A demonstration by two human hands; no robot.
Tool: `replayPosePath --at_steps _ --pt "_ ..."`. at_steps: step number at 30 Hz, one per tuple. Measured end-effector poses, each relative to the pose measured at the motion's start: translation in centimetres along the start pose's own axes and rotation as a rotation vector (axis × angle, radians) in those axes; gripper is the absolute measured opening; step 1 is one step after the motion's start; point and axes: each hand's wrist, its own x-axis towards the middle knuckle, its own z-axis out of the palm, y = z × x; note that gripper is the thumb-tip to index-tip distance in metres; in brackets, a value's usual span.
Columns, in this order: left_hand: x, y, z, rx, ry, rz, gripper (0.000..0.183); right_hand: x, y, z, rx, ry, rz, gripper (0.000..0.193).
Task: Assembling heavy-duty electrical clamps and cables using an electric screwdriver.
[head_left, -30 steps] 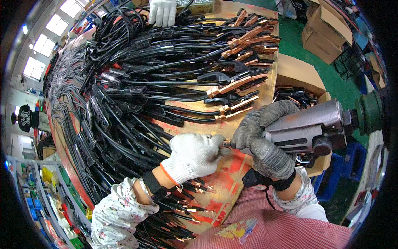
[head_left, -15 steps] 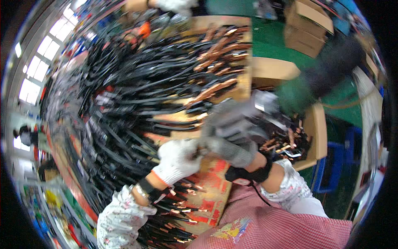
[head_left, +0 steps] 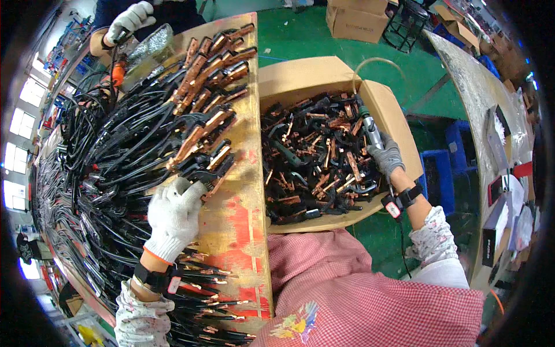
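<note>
My left hand [head_left: 175,214], in a white knit glove, is closed at the near end of a black and copper clamp [head_left: 215,168] on the wooden table; its curled fingertips are partly hidden. Other copper-jawed clamps [head_left: 196,81] with black cables [head_left: 133,133] lie in rows beyond it. My right hand, gloved in grey [head_left: 388,155], grips a silver and green air screwdriver [head_left: 370,124] by its silver end. A pale hose [head_left: 361,66] loops from its green end. The tool is over the right side of a cardboard box [head_left: 399,124] full of loose black and copper clamp parts [head_left: 315,144].
Across the table [head_left: 234,217], another person's white-gloved hand [head_left: 130,22] is near an orange-and-black tool [head_left: 118,72]. Bare-ended cables [head_left: 214,301] lie at the near side. Right of the box stand blue crates [head_left: 436,173] and a long bench [head_left: 462,75].
My view has swung right, showing more of the box. My hands, close together before, are now apart: the left at the clamps, the right at the box with the air screwdriver.
</note>
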Motion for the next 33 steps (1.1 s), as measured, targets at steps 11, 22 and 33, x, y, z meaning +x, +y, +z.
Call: replayPosePath --at_steps 11,22,33 --pt "1.9 -1.3 -7.7 -0.083 -0.081 -0.226 0.019 -3.3 -0.5 1.3 -0.804 -0.452 -0.858 0.032" --pt "-7.3 -4.0 -5.6 0.169 -0.545 0.08 0.022 -6.4 -6.4 4.3 -0.486 -0.306 -0.668 0.035" --pt "-5.3 -4.0 -3.6 -0.153 -0.335 0.037 0.015 -14.7 -15.4 7.1 0.15 -0.641 -0.772 0.028"
